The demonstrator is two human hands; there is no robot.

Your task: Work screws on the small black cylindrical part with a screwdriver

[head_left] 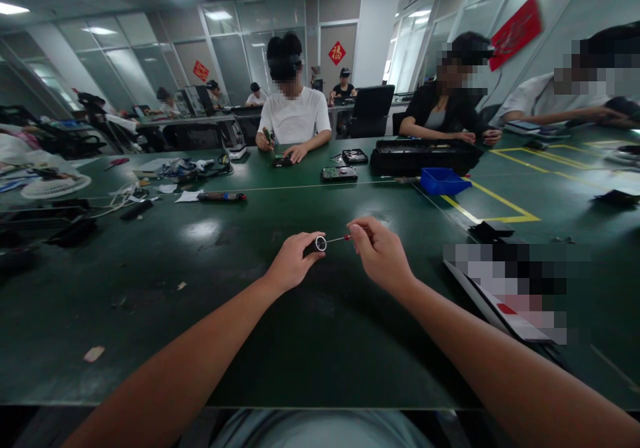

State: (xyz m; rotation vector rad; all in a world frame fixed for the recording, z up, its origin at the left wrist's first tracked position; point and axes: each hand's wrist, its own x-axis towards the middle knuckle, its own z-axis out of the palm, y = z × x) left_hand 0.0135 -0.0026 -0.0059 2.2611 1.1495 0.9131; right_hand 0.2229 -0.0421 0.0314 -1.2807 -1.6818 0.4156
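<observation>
My left hand (291,259) is closed around a small black cylinder (313,246), whose round silver-rimmed end faces right. In my right hand (376,248) the fingers pinch a thin screwdriver (346,238) with a red part near the fingertips. Its slim metal shaft points left, and the tip is at the rim of the cylinder's end; whether it touches is too small to tell. Most of the screwdriver's handle is hidden by my right fingers. Both hands are held above the green table (320,341).
Across the table a person (295,111) works on a small dark device. Hard drives (340,173), a long black casing (425,157) and a blue tray (444,181) lie ahead. A dark pen-shaped tool (223,197) is at left; a pixelated flat item lies right.
</observation>
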